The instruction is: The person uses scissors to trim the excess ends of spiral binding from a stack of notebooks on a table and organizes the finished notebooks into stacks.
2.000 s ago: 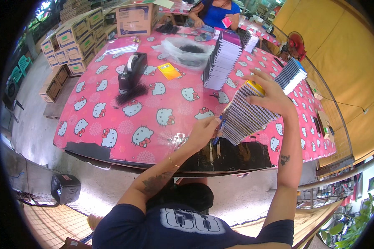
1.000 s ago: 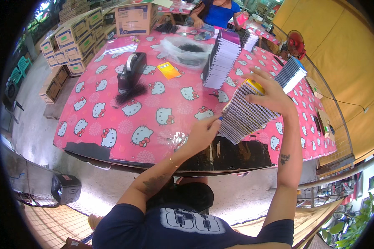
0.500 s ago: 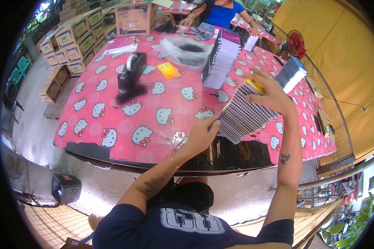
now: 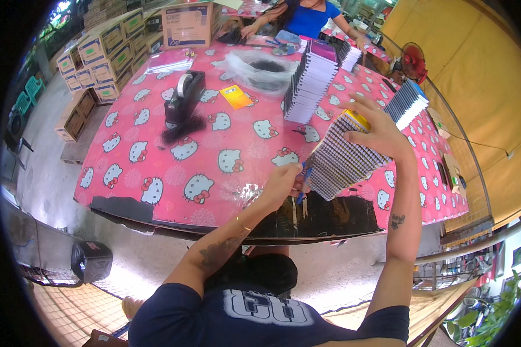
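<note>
A stack of spiral-bound notebooks (image 4: 348,156) with a yellow top cover stands by the table's near edge, its rows of bound spines turned toward me. Over its top and right side my right hand (image 4: 377,126) is closed, fingers and thumb gripping it. At the stack's left edge, my left hand (image 4: 282,186) is wrapped round a small blue-handled tool (image 4: 306,176); its jaws are too small to make out. Left of the hands, a bundle of black binding wires (image 4: 183,130) lies beside a black tape dispenser (image 4: 185,98).
Behind the hands are a tall notebook stack (image 4: 311,81), another stack (image 4: 406,104) at right, a plastic bag (image 4: 255,72) of black coils, and a yellow card (image 4: 236,97). A person in blue (image 4: 312,20) works across the table. Cartons (image 4: 107,58) are piled at left.
My left hand has shifted slightly down and left and turned, showing more of the blue tool. The right hand and notebooks stay nearly still. Across the table, the person's hand has moved left.
</note>
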{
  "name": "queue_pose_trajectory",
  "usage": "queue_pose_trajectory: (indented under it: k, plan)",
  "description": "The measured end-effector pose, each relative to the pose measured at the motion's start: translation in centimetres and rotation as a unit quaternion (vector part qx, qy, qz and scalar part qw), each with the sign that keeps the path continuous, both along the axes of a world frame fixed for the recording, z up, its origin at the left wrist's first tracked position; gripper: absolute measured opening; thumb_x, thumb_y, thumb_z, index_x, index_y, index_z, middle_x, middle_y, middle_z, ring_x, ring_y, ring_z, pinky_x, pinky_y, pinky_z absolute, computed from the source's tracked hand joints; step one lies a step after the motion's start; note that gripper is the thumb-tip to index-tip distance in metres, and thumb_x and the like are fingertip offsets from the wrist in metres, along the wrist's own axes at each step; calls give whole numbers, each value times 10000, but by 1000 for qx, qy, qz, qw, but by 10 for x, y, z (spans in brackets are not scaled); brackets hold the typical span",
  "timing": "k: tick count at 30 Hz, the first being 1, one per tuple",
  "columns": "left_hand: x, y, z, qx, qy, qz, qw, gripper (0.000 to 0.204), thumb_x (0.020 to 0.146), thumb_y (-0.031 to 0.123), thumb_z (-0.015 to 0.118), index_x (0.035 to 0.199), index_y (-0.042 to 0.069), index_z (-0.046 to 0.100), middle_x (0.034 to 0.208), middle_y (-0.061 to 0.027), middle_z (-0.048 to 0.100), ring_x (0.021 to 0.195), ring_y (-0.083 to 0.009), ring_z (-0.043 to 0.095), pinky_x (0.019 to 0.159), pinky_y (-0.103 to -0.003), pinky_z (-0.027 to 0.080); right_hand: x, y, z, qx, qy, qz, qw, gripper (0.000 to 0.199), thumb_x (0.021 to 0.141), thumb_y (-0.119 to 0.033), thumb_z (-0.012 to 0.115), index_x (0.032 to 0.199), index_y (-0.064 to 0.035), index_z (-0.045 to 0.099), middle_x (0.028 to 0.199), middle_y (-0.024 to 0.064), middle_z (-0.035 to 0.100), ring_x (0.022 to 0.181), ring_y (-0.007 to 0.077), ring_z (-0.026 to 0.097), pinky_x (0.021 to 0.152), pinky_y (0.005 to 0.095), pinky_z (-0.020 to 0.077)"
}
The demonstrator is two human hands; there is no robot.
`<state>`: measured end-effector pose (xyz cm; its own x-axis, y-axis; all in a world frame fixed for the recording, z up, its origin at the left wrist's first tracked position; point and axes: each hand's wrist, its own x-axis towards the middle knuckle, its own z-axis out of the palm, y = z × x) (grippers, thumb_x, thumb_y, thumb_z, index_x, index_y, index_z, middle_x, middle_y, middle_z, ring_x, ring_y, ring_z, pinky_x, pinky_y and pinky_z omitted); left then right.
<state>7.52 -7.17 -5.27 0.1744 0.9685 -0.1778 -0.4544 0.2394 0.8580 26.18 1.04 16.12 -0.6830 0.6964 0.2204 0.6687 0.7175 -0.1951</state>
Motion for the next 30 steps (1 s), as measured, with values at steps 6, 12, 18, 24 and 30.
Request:
queue_pose_trajectory:
  k: [6,12,18,24,30]
  plan:
    - [9,-11,6,389,514,310,699,341,986,279,480,892,-1,652,868,-81,662,635,-173,594,626,-353,472,0,-1,1,3,-3,-5,1000,618,718,-350,708,1307,-229,567,1457,161,430,1299,359,468,1057,420,402]
    - [6,-11,-4,-29,-40,30,998,338,994,311,459,950,16,619,859,-87,664,687,-181,631,676,-343,513,0,1,1,-12,4,-6,1000,623,717,-349,709,1310,-222,566,1462,153,424,1297,352,469,1055,414,403]
    - [2,-2,-8,5,-1,19,1000,353,996,315,453,1013,6,622,875,-95,659,744,-194,656,691,-369,527,-1,3,-1,-5,5,3,1000,641,715,-352,715,1319,-203,561,1462,153,424,1314,357,448,1062,420,396]
    - [7,-8,-16,307,461,195,809,360,996,309,461,1016,0,646,850,-81,638,708,-185,650,678,-352,528,0,3,-1,-8,3,3,1000,635,728,-355,717,1322,-194,560,1468,156,418,1324,357,436,1072,420,389]
    - [2,3,-24,-29,-10,41,999,377,998,311,461,1158,28,652,878,-74,665,633,-167,600,599,-360,481,0,4,-1,-19,5,4,1000,630,735,-358,716,1323,-195,559,1473,160,412,1333,360,424,1077,431,381]
